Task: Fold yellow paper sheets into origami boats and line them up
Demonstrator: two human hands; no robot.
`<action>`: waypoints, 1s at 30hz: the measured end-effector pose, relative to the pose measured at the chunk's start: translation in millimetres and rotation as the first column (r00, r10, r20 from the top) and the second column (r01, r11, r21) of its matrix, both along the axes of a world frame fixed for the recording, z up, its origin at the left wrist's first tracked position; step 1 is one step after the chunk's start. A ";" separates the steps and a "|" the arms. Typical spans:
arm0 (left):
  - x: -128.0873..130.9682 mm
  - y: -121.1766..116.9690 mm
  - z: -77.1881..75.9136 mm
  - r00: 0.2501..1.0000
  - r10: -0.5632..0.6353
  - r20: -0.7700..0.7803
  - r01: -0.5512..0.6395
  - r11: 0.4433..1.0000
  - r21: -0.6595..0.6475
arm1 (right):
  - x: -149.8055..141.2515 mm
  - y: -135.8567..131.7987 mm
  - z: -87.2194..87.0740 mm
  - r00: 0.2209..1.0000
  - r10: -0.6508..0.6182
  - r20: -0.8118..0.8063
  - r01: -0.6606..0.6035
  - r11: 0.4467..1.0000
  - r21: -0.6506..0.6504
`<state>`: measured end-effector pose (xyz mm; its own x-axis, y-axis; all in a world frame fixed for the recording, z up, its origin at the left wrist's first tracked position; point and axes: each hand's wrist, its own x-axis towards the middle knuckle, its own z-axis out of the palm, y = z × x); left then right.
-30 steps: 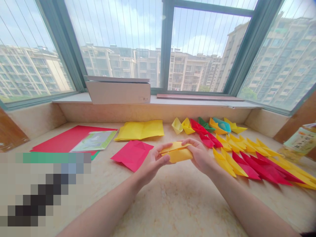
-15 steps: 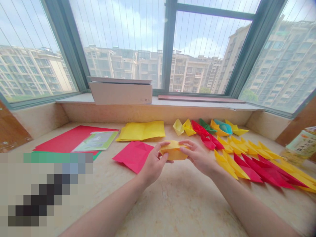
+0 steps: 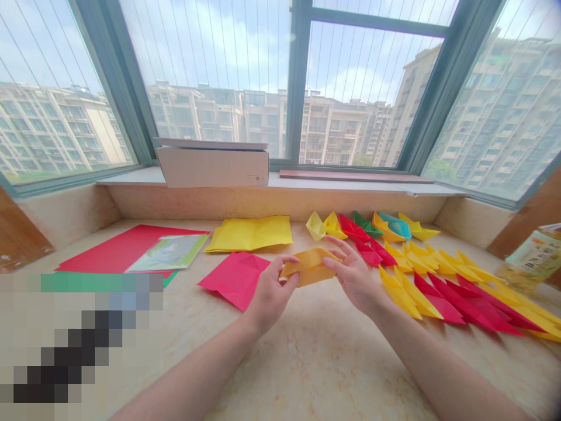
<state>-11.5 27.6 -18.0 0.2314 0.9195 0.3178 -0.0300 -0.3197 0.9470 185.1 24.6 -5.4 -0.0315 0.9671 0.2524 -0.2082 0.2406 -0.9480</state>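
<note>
Raised since half a second ago, the index finger of the right hand point(image 3: 356, 280) now stands clear above the folded yellow paper point(image 3: 312, 268), which has tilted so that its right end sits higher. That hand otherwise pinches the right end, while the left hand point(image 3: 272, 286) pinches the left end between thumb and fingers, holding the paper over the worktop point(image 3: 315, 362). If the two grips pull unevenly, the layers might slide and a crease set crooked; too hard a squeeze could crumple the ends. Moving left, the left wrist might drag the pink sheet point(image 3: 234, 279) beside it, and the right forearm could nudge the nearest paper boats point(image 3: 400, 293). Pale, marbled stone makes up the worktop; a yellow stack point(image 3: 249, 234), red sheets point(image 3: 114, 248) and a packet point(image 3: 173, 252) lie toward its back left, a labelled bottle point(image 3: 537, 257) at far right. Behind, a white box point(image 3: 213, 166) stands on the windowsill point(image 3: 298, 185) before bright windows facing apartment blocks; a pixelated patch hides the lower left.
</note>
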 end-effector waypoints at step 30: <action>2.0 -16.7 8.7 0.989 -0.052 -0.140 0.061 0.996 0.066 | -20.1 -23.8 8.1 0.963 -0.033 0.267 0.026 0.999 0.029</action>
<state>-9.5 10.9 -9.3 0.3284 0.8805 0.3418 0.0798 -0.3865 0.9188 165.0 0.8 2.7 -0.0730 0.9621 0.2627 0.0601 0.2672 -0.9618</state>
